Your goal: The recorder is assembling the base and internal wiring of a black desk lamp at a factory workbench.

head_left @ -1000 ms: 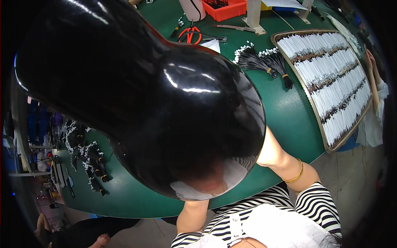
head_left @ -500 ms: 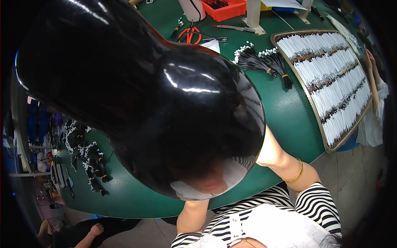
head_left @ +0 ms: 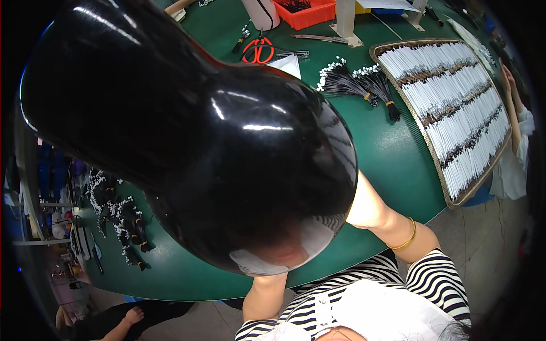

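Note:
A large glossy black rounded object (head_left: 216, 148) close to the camera blocks the middle of the view and hides both of my hands. Only my forearms show below it. My left forearm (head_left: 266, 295) rises from the lower edge. My right forearm (head_left: 381, 213), with a thin gold bangle (head_left: 405, 241), reaches up over the green table (head_left: 398, 165). What the hands hold or touch cannot be seen. I wear a black-and-white striped top (head_left: 432, 278).
Bundles of black wires with white tips (head_left: 364, 85) lie far right of centre. A long tray of white wire rows (head_left: 455, 108) lies beside them. Red-handled scissors (head_left: 259, 51) and an orange bin (head_left: 307, 11) sit at the far edge. More wire bundles (head_left: 119, 221) lie left. Another person's hand (head_left: 508, 85) is at the right rim.
My forearms and the table items have not moved. A person's foot under the table at lower left has shifted slightly.

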`<state>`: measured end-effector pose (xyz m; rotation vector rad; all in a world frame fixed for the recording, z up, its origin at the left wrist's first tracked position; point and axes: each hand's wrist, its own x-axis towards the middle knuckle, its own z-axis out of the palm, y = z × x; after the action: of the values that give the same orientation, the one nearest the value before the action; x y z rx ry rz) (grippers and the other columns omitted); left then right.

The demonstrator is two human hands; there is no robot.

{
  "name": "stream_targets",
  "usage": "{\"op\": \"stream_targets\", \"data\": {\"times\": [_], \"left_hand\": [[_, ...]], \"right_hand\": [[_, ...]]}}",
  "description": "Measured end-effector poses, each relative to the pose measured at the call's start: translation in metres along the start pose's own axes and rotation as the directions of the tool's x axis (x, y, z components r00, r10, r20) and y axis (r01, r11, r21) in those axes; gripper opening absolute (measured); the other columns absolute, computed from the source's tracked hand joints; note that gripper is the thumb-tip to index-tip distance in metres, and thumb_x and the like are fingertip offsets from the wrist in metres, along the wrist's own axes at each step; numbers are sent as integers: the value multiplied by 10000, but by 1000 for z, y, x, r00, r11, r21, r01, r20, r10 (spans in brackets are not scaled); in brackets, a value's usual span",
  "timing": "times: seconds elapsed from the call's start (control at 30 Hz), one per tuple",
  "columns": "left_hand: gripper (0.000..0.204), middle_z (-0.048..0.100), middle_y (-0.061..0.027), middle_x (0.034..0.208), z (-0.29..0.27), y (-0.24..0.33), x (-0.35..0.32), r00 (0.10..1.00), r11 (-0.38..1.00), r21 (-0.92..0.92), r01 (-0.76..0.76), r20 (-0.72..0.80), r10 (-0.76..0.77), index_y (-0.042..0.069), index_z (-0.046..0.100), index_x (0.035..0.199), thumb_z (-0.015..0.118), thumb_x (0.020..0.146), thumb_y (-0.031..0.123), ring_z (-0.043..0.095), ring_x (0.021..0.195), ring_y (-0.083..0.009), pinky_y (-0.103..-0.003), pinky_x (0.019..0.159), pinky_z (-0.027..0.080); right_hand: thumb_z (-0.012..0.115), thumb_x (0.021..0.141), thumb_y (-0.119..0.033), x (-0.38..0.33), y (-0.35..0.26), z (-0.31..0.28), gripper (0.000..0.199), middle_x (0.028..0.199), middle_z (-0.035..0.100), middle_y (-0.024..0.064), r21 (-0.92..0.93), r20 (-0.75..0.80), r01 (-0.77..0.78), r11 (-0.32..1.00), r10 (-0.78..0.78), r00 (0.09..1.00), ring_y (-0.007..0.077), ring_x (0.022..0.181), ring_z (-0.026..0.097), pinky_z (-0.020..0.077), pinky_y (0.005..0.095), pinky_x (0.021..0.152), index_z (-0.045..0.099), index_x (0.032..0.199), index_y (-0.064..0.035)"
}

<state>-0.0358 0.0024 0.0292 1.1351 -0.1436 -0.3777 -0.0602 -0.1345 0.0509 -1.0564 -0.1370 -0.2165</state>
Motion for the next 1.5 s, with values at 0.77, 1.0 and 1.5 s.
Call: {"op": "stream_targets", "data": {"times": [0.77,1.0,1.5], "left_hand": [[271,523,-111,908,-1,-1,-1,999,999,-36,-39,32,40,-48,461,953,482,685,-83,508,843,-159,-262,770,382],[263,533,-103,891,-1,-1,-1,999,999,-46,-4,40,6,-37,477,928,509,670,-81,510,835,-152,-260,774,378],[211,526,-89,834,3,3,0,1000,1000,-27,1,4,-1,-45,471,908,480,698,-72,503,788,-141,-247,748,376]], "right_hand": [[567,682,-2,0,-1,3,216,796,559,78,-67,-31,10,998,-12,999,108,733,531,425,223,685,515,887,41],[558,690,-11,-1,3,-1,205,818,563,83,-135,-2,-81,988,81,997,117,765,528,419,233,702,519,886,36],[559,692,-10,0,2,1,192,789,542,61,0,-53,-22,1000,22,998,94,739,508,410,213,676,503,871,28]]}}
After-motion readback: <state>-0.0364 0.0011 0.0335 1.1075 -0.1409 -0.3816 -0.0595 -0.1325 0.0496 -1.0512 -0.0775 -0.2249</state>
